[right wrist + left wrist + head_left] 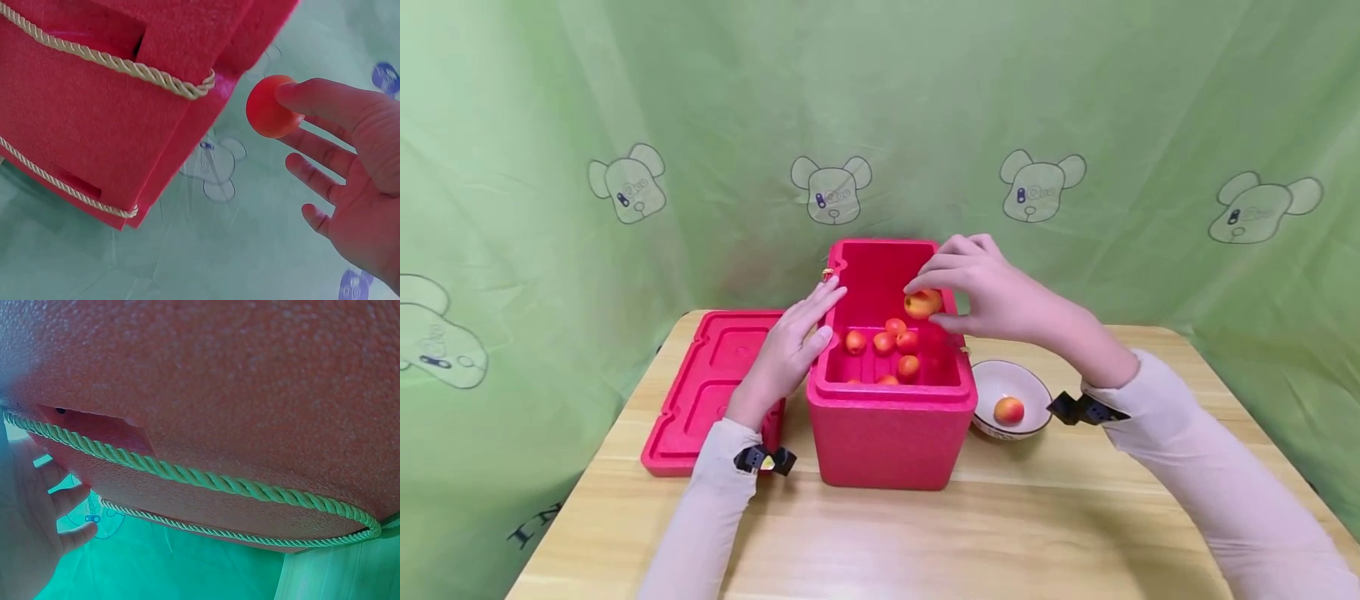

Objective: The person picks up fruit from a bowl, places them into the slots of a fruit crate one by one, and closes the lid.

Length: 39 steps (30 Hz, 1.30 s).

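Observation:
My right hand (988,287) pinches an orange-red apricot (922,304) between thumb and fingers, over the right side of the red foam box (891,442). The right wrist view shows that apricot (270,107) at the thumb tip, beside the box's outer wall. Inside the box lie several more apricots (883,342). My left hand (790,342) is at the box's left rim, fingers extended. In the left wrist view, the left hand (37,512) has its fingers spread by the box wall. One apricot (1009,411) sits in a white bowl (992,379) right of the box.
The box's red lid (677,425) lies on the wooden table (880,542), partly under the left forearm. Twisted cord (219,482) runs along the box's sides. A green curtain (925,100) with bear-head prints hangs behind and beside the table.

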Tool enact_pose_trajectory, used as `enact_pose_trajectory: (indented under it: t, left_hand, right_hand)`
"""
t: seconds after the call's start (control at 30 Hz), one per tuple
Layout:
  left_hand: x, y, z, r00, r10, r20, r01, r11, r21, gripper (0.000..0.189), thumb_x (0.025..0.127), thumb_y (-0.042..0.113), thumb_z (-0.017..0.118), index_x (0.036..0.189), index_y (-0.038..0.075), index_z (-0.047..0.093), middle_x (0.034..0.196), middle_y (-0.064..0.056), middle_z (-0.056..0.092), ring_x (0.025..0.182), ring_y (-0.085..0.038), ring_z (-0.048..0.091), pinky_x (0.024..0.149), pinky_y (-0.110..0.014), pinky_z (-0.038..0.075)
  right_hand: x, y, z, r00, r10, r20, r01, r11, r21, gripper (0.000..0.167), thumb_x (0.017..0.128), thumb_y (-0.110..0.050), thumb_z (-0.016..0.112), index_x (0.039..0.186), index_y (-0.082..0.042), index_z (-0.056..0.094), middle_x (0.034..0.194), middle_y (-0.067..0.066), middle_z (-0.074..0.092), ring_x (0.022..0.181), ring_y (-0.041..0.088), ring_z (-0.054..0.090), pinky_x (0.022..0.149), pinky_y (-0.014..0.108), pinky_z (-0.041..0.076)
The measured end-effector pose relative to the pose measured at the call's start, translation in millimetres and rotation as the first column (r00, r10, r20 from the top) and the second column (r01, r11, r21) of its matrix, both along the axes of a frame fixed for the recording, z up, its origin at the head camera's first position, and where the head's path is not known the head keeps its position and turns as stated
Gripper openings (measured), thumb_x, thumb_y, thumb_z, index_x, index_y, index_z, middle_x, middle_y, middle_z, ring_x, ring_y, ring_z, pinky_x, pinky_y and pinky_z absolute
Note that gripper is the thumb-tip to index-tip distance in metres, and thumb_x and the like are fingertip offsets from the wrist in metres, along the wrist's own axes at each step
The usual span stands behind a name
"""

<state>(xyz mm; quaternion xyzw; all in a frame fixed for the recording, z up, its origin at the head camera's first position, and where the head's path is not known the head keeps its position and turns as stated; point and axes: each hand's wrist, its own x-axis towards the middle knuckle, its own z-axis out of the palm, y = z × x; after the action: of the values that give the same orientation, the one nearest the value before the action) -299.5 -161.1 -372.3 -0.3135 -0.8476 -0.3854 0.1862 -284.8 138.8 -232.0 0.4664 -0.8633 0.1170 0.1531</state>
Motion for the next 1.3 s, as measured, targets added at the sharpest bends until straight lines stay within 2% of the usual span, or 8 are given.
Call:
enact_pose_trajectory:
  t: [0.23,0.43,0.6,1.07,1.3]
  left_hand:
    - [0.2,0.3,-2.6,1.0,0.006,0.009,-0.006,1.0,0.004,0.06,0.102,0.043,0.043,0.159,0.028,0.037,0.169,0.005,0.027,0.157,-0.02,0.025,0.123,-0.059,0.026]
    - [-0.3,0.5,-0.3,1.0,0.01,0.004,-0.01,1.0,0.008,0.06,0.101,0.037,0.045,0.159,0.026,0.037,0.169,0.004,0.028,0.157,-0.018,0.025,0.123,-0.059,0.026]
    - [0.4,-0.3,0.3,1.0,0.011,0.009,-0.011,1.0,0.009,0.061,0.102,0.049,0.04,0.159,0.026,0.038,0.169,0.005,0.028,0.157,-0.017,0.025,0.123,-0.06,0.026]
    - [0.3,0.1,0.9,1.0,0.008,0.029,-0.008,1.0,0.001,0.061,0.101,0.044,0.042,0.16,0.028,0.036,0.17,0.005,0.026,0.158,-0.019,0.024,0.123,-0.06,0.026]
    - [-0.9,0.1,-0.5,1.0,-0.003,0.0,0.003,1.0,-0.002,0.061,0.101,0.042,0.042,0.159,0.025,0.037,0.169,0.002,0.027,0.157,-0.026,0.025,0.125,-0.057,0.024]
  right_hand:
    - [2.3,-19.5,-3.0,1.0,0.022,0.008,-0.023,0.995,0.093,0.043,0.075,-0.014,0.089,0.116,-0.014,0.076,0.111,0.004,0.074,0.113,0.023,0.054,0.093,0.047,0.037]
    - [0.1,-27.8,-5.0,0.998,0.061,-0.021,-0.057,0.988,0.14,0.04,0.075,-0.015,0.089,0.113,-0.015,0.077,0.106,0.002,0.075,0.106,0.022,0.054,0.09,0.046,0.037]
    - [-1.3,-31.7,-5.6,0.995,0.087,-0.04,-0.079,0.982,0.17,0.037,0.075,-0.014,0.088,0.111,-0.014,0.077,0.102,0.002,0.075,0.102,0.022,0.055,0.09,0.046,0.037]
    - [-2.0,-36.0,-15.0,0.994,0.096,-0.043,-0.081,0.961,0.264,0.039,0.076,-0.015,0.088,0.113,-0.013,0.077,0.104,0.004,0.075,0.102,0.022,0.056,0.088,0.047,0.04]
    - [-6.6,-38.9,-19.8,0.99,0.113,-0.081,-0.085,0.954,0.288,0.036,0.076,-0.013,0.087,0.111,-0.011,0.077,0.101,0.004,0.075,0.098,0.023,0.057,0.088,0.047,0.039]
